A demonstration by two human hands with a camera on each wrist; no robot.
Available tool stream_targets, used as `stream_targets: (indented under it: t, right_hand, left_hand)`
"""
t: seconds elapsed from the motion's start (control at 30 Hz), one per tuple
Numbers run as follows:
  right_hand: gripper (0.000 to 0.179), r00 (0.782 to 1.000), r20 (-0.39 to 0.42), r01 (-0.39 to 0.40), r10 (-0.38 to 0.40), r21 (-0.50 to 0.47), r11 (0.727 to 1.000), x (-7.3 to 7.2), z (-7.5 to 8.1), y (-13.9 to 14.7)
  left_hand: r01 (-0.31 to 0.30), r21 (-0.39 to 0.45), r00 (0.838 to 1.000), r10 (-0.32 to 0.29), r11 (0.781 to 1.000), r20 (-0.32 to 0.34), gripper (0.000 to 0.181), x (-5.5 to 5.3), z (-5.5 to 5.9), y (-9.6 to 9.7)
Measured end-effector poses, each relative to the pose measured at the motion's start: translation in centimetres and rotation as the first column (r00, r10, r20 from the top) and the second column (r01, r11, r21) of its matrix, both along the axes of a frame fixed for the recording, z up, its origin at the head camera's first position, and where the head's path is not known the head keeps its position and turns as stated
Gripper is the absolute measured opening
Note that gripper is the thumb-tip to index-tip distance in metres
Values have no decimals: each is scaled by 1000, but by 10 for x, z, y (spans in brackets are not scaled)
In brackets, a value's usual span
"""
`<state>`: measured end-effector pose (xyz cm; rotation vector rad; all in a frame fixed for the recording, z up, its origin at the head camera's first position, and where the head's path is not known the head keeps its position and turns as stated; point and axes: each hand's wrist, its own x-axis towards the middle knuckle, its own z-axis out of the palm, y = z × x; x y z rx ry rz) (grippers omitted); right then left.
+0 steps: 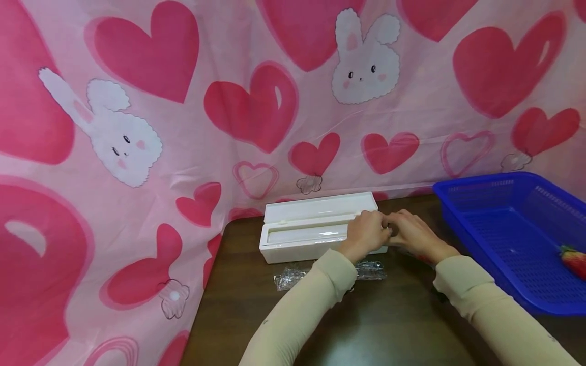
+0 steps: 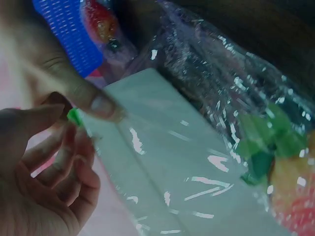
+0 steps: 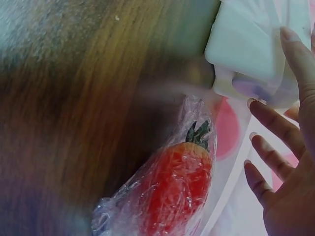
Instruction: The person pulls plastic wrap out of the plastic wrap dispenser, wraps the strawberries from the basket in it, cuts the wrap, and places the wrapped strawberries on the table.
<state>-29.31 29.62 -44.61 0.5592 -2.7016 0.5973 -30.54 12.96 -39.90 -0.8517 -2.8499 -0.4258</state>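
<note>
Two pale sleeves (image 1: 293, 310) reach forward over a dark wooden table (image 1: 238, 300) toward a long white box (image 1: 284, 254). Just in front of the box lies crinkled clear plastic (image 1: 289, 278), partly hidden by the left forearm; the left wrist view shows a leafy strawberry (image 2: 295, 182) wrapped in it. Near the box's right end, beneath the right wrist, lies another wrapped strawberry (image 3: 179, 184), red with green leaves.

Both hands meet at the box's right end. The left hand (image 1: 368, 234) has loosely bent fingers; whether it pinches the film cannot be told. The right hand (image 1: 414, 234) is loose, its fingers spread and mostly straight, its thumb laid over the box's end. Shiny clear film (image 2: 167, 147) stretches across the box.

The box's lid (image 1: 320, 206) stands raised along its far side. Right of the box, well apart, a blue basket (image 1: 501, 231) holds a strawberry (image 1: 574, 260). Behind the box hangs a pink cloth (image 1: 215, 46) printed with hearts and rabbits.
</note>
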Motion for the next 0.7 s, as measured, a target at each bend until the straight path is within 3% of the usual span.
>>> stream_targets:
  t: [0.2,0.5,0.7]
  right_hand:
    - [33,1000,18,4,-4,-10,1000,0,2,-1]
    - [40,1000,19,18,-18,7,1000,2,2,-4]
    - [64,998,52,38,-40,25,999,4,4,-4]
  left_hand:
    - [-37,32,999,38,999,-25,49,-3,-5,4]
    - [-47,92,999,46,995,22,37,-8,-8,-8]
    - [-39,106,999,35,994,41,35,-8,-10,-11]
